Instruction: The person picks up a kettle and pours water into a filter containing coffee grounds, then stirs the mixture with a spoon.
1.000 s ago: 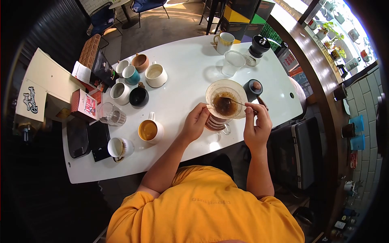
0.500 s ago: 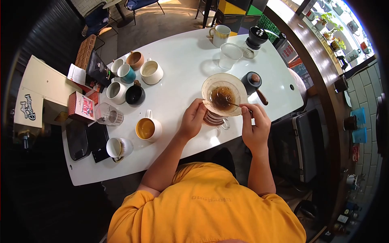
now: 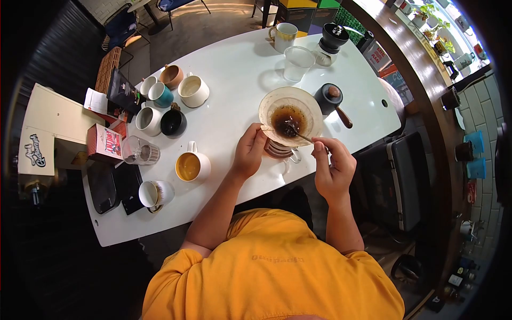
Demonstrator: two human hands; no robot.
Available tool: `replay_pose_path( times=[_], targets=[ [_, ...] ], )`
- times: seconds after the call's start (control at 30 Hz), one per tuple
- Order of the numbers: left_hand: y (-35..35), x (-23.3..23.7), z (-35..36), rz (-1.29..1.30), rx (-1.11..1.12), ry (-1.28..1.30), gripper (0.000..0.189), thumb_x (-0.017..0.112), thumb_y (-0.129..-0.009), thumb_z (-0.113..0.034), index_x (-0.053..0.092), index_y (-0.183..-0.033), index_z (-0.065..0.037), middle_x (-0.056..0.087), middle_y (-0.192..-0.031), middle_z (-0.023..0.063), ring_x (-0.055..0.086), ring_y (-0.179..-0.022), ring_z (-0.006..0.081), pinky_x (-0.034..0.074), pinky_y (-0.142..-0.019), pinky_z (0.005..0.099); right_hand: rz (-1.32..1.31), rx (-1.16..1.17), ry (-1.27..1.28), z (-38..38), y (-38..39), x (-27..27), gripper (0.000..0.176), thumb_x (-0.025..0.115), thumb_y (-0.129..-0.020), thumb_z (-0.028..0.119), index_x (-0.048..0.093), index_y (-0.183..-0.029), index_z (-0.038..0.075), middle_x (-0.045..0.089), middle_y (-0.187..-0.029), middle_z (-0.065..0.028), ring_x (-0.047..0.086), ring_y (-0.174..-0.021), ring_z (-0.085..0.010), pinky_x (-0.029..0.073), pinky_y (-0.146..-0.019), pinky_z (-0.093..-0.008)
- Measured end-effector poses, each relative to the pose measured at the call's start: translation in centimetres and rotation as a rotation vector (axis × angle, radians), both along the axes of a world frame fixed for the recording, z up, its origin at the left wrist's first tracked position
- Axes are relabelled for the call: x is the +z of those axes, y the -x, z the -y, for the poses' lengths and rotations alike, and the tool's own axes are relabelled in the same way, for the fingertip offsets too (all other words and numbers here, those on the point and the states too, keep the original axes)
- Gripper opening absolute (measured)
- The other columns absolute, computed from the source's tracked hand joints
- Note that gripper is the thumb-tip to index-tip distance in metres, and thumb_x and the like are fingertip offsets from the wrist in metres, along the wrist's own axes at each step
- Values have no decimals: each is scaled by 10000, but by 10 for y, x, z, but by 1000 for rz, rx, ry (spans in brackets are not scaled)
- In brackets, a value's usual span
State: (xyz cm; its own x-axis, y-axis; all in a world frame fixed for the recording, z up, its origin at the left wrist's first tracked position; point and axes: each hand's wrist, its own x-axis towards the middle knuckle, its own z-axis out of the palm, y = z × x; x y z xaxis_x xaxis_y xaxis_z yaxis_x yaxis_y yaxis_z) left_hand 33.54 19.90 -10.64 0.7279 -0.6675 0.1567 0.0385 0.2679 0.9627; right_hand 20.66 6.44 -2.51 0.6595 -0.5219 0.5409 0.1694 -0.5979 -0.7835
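Left hand (image 3: 249,153) grip closed on paper filter (image 3: 268,106) rim; right hand (image 3: 333,166) grip pinching spoon (image 3: 301,136), tip in wet grounds (image 3: 288,120); filter above white worktop (image 3: 234,80).

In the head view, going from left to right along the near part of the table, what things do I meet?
First the red box → clear glass → white mug with yellow inside → left hand, gripping the dripper → right hand, holding the spoon.
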Motion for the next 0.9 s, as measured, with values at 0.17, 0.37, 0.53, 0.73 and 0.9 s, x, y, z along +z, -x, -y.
replay_pose_path(
  times=[0.17, 0.37, 0.53, 0.73, 0.9],
  targets=[
    [1, 4, -1, 17, 8, -8, 208, 390, -1006, -184, 515, -1036, -20, 492, -799, -26, 431, -733, 50, 387, -690, 201, 12, -13, -64, -2, 5, 0, 53, 614, -844, -15, 637, -880, -47, 629, -705, -96, 569, -582, -114, 428, -549, -217],
    [0, 4, 0, 22, 9, 5, 215, 389, -1007, -186, 518, -1042, -18, 493, -796, -26, 428, -729, 52, 385, -687, 202, 62, -16, -105, -4, 6, -5, 65, 601, -852, -17, 635, -894, -53, 633, -710, -105, 578, -588, -115, 434, -556, -218],
    [0, 2, 0, 22, 18, -8, 219, 390, -1008, -193, 520, -1045, -21, 499, -799, -27, 434, -731, 50, 388, -688, 202, 108, -77, -133, -4, 6, -7, 80, 580, -866, -32, 628, -916, -71, 640, -743, -118, 611, -614, -128, 462, -572, -215],
    [-1, 1, 0, 18, 11, 20, 224, 392, -1010, -198, 525, -1044, -22, 510, -807, -30, 447, -727, 39, 394, -678, 192, 240, -124, -28, -1, 4, -4, 98, 565, -864, -60, 624, -941, -77, 644, -785, -125, 631, -644, -146, 482, -594, -221],
    [-1, 0, 1, 9, 7, 39, 229, 394, -1011, -205, 526, -1043, -20, 511, -807, -31, 446, -721, 36, 396, -672, 191, 254, -122, 29, 5, 4, -3, 107, 567, -859, -66, 627, -949, -69, 647, -808, -135, 636, -658, -157, 485, -596, -230]
  ],
)
